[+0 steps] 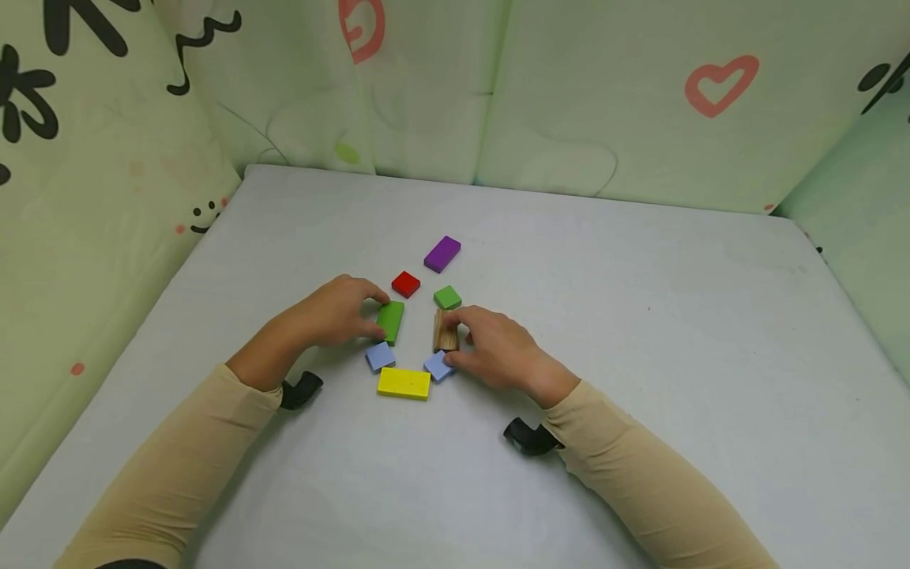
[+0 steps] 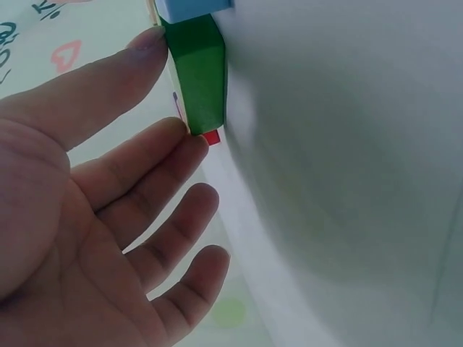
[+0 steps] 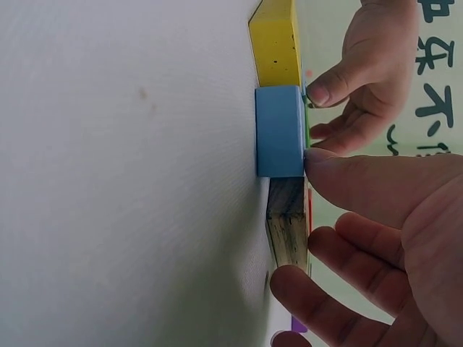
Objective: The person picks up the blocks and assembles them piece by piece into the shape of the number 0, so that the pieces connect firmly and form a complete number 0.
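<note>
In the head view, my left hand (image 1: 334, 312) spans the long green block (image 1: 391, 321), thumb at its near end and fingertips at its far end. The left wrist view shows the same pinch on the green block (image 2: 199, 76). My right hand (image 1: 503, 348) rests its thumb on the right light blue block (image 1: 438, 366). Its index finger touches the wood-grain block (image 1: 445, 336). In the right wrist view, the thumb tip lies at the blue block's (image 3: 280, 131) top edge, and the other fingers bend loosely beside the wooden block (image 3: 289, 231).
A yellow block (image 1: 404, 383) lies nearest, between the right blue block and another light blue block (image 1: 380, 357). Beyond them are a small green block (image 1: 447, 297), a red block (image 1: 406, 284) and a purple block (image 1: 442, 254). A white table (image 1: 640, 332) meets patterned curtains behind.
</note>
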A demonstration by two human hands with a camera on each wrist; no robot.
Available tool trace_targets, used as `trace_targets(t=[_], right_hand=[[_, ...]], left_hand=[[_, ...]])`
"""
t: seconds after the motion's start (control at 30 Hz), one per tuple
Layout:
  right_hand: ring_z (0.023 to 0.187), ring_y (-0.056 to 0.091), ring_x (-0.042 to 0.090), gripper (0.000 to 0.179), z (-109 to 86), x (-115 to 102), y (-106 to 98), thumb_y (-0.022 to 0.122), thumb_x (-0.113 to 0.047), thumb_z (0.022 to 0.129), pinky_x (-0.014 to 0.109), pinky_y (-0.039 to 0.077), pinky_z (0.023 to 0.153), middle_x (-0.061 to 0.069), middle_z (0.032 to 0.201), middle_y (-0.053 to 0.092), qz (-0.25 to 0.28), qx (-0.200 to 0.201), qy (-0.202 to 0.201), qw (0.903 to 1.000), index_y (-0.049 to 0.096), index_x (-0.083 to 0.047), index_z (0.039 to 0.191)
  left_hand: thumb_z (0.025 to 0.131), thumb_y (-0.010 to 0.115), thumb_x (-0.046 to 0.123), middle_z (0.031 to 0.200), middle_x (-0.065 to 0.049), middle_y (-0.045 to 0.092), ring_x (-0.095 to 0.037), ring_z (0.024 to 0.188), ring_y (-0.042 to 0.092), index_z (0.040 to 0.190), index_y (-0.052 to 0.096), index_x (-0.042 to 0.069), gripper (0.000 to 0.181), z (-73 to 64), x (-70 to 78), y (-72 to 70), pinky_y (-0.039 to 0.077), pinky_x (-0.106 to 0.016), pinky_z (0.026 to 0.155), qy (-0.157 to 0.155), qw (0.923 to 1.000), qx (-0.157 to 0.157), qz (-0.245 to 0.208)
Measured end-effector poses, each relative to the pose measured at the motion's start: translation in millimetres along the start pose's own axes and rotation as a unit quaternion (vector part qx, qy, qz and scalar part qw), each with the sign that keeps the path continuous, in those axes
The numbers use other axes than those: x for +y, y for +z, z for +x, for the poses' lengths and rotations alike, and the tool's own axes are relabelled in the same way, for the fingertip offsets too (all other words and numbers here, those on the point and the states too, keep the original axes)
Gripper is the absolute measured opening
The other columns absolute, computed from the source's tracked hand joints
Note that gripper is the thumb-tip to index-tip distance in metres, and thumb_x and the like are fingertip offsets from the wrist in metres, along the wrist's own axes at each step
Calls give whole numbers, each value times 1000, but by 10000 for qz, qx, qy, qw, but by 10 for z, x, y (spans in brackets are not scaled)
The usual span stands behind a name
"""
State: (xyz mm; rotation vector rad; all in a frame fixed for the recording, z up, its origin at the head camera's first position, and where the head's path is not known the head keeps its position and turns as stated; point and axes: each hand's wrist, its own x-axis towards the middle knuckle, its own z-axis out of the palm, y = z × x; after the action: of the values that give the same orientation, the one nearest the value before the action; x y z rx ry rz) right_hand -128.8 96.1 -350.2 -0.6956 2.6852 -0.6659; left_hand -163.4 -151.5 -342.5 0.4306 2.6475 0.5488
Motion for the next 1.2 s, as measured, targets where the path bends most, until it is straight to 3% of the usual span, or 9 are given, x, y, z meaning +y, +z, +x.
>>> trace_targets(t=[0.27, 0.5, 0.67, 0.87, 1.2], right_hand=[[103, 61, 24, 51, -6, -13, 0, 73, -24, 93, 38, 52, 86, 9, 130, 60, 13, -9, 19, 10000, 56, -6, 137], [103, 61, 23, 51, -3, -18, 9, 73, -24, 93, 37, 52, 85, 9, 130, 60, 2, -11, 17, 10000, 57, -6, 137], [102, 61, 23, 50, -9, -16, 3, 73, -24, 92, 37, 52, 85, 9, 129, 60, -6, 0, 24, 10000, 57, -6, 136], [103, 61, 24, 50, -13, -11, -4, 73, -24, 93, 38, 52, 86, 9, 129, 60, 4, -10, 47, 10000, 57, -6, 136], [102, 61, 23, 50, -6, -12, -6, 73, -25, 93, 37, 52, 86, 9, 129, 60, -22, -18, 34, 10000, 57, -6, 137]], left_hand=[[89, 78, 21, 139, -16, 56, -36, 130, 45, 136, 59, 2, 55, -6, 9, -6, 40, -51, 107, 4, 10000, 42, 37], [89, 77, 25, 144, -17, 52, -36, 132, 44, 141, 56, 4, 59, 18, 56, -74, 42, -52, 105, -248, 9987, 435, 35], [93, 72, 25, 144, -17, 52, -36, 132, 45, 142, 55, 4, 55, 115, 38, -152, 42, -51, 106, -150, 9980, 604, -57], [96, 68, 25, 138, -19, 56, -34, 124, 52, 142, 55, 6, 52, 257, 25, -206, 48, -47, 99, -299, 9976, 534, -339], [95, 69, 27, 139, -15, 57, -31, 122, 54, 140, 56, 5, 52, 440, 71, -229, 47, -45, 101, -492, 9977, 390, -273]])
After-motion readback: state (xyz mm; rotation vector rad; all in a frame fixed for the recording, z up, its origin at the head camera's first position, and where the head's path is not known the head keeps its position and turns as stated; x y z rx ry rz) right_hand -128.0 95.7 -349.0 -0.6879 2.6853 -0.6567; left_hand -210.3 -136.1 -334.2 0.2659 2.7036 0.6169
